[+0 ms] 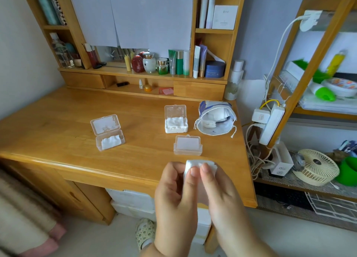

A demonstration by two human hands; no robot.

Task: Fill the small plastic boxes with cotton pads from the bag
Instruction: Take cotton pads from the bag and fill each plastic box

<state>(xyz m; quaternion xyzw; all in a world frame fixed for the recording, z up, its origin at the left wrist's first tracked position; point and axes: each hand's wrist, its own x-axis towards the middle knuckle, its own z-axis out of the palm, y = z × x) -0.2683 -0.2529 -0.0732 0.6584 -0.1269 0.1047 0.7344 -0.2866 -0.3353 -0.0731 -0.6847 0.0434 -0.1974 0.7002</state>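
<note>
Both my hands hold a small stack of white cotton pads [201, 165] above the desk's front edge; my left hand [175, 195] and my right hand [220, 193] pinch it from either side. Just beyond them stands a shut clear plastic box [187, 145]. Further back an open box [175, 121] is heaped with pads. At the left another open box [108, 135] holds a few pads. The drawstring bag of cotton pads [215, 121] lies open at the desk's right, pads showing inside.
The wooden desk [58, 125] carries a shelf of cosmetic bottles and jars [164, 63] along the back. A power strip with cables [270, 125] hangs off the desk's right edge beside a shelf rack holding a small fan [316, 169].
</note>
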